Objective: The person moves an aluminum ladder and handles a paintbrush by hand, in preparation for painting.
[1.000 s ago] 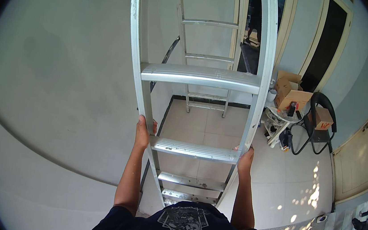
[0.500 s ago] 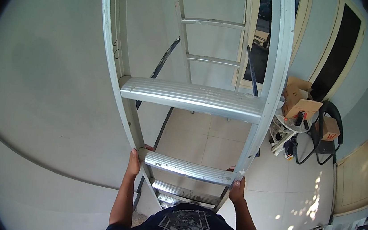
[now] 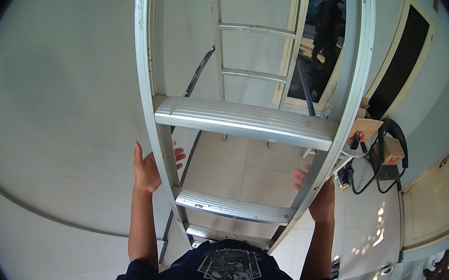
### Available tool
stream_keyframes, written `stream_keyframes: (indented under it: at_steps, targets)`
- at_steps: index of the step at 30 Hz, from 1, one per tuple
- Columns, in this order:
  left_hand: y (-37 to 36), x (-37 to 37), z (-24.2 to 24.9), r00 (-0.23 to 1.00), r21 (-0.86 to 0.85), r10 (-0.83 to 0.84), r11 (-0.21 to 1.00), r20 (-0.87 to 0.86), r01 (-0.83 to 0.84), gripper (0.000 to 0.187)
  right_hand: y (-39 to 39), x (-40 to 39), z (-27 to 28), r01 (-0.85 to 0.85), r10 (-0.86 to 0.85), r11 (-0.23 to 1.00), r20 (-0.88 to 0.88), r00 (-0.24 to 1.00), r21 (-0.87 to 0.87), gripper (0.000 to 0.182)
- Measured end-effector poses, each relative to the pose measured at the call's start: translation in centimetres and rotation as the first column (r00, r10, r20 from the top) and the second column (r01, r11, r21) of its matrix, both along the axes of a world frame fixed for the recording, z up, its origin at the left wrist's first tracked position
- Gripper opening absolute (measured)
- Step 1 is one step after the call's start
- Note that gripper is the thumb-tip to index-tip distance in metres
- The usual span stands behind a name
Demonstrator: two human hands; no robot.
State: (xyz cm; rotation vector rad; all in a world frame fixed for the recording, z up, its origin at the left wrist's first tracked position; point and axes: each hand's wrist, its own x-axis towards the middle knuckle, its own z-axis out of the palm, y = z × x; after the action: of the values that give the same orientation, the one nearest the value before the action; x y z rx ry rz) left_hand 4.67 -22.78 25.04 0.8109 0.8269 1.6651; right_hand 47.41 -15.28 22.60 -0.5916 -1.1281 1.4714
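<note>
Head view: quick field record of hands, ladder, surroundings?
left hand: open, fingers spread, at the left rail of the ladder
right hand: open, at the right rail, partly hidden behind it
ladder: aluminium step ladder, opened, flat treads, close in front of the person
wall: plain, to the left
floor: pale tiles
right side: black chair, cardboard box
background: doorway with a person standing far off

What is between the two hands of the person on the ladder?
In the head view, between the left hand and right hand lie the ladder rails, with bare floor tiles showing through.
</note>
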Motion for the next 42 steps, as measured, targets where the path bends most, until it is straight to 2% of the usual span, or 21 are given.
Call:
stream_keyframes:
  at_steps: [2,3,4,5,6,7,12,14,16,23,32,34,39,42]
  targets:
    - [1.1,-0.1,2.1,1.0,0.045,-0.016,0.999,-0.005,0.016,0.086,0.6,-0.6,2.9,-0.082,0.086,0.995,-0.062,0.994,0.057,0.068]
    - [1.5,-0.4,2.4,0.998,0.093,-0.016,0.995,-0.056,0.021,0.06,0.2,-1.1,3.0,-0.069,0.072,0.996,-0.059,0.996,0.059,0.068]
    - [1.5,-0.4,2.3,0.998,0.098,-0.028,0.995,-0.054,0.033,0.06,-0.2,-1.5,3.2,0.015,-0.014,1.0,-0.057,0.998,0.013,0.057]
    - [1.6,-0.4,2.0,0.997,0.073,0.028,0.997,-0.076,-0.023,0.052,-0.4,-1.7,3.5,0.098,-0.099,0.995,-0.051,0.994,-0.03,0.047]
    - [1.7,-0.2,1.8,0.992,0.049,0.083,0.996,-0.1,-0.078,0.045,-0.1,-1.5,3.6,0.111,-0.112,0.994,-0.051,0.992,-0.022,0.047]
    - [1.8,0.0,1.6,0.995,0.063,0.093,0.994,-0.043,-0.091,0.043,0.2,-1.4,3.3,0.087,-0.089,0.996,-0.066,0.994,-0.036,0.044]
    - [2.1,0.2,1.2,0.991,0.087,0.128,0.988,-0.028,-0.125,0.04,0.3,-1.0,3.0,0.06,-0.06,0.998,-0.072,0.996,-0.002,0.041]
    - [2.5,0.2,0.9,0.977,0.053,0.209,0.977,-0.033,-0.207,0.04,0.7,-1.2,3.0,0.076,-0.077,0.997,-0.08,0.994,-0.02,0.041]
    - [2.3,0.0,0.7,0.986,0.059,0.167,0.984,-0.003,-0.167,0.04,0.2,-0.9,3.0,0.053,-0.058,0.997,-0.119,0.991,-0.051,0.041]
    - [2.4,0.3,0.9,0.974,0.037,0.2,0.978,0.11,-0.205,0.041,0.4,-0.5,3.0,0.003,-0.012,0.999,-0.173,0.985,-0.053,0.04]
    - [2.5,-0.4,-0.4,0.99,0.124,0.138,0.982,0.022,-0.14,0.045,0.9,-0.7,1.8,0.013,-0.018,1.0,-0.232,0.973,-0.02,0.04]
    - [2.6,-0.5,-0.5,0.993,0.141,0.115,0.984,-0.009,-0.112,0.047,1.2,-0.6,1.7,-0.045,0.054,0.998,-0.217,0.975,0.046,0.038]
    - [2.6,-0.3,-0.6,0.992,0.161,0.124,0.979,-0.002,-0.123,0.049,1.6,-0.3,1.5,-0.071,0.074,0.997,-0.211,0.975,0.021,0.038]
    - [2.6,-0.3,-0.6,0.989,0.163,0.145,0.977,-0.015,-0.14,0.047,1.1,-0.8,1.9,-0.027,0.018,0.999,-0.245,0.969,-0.035,0.038]
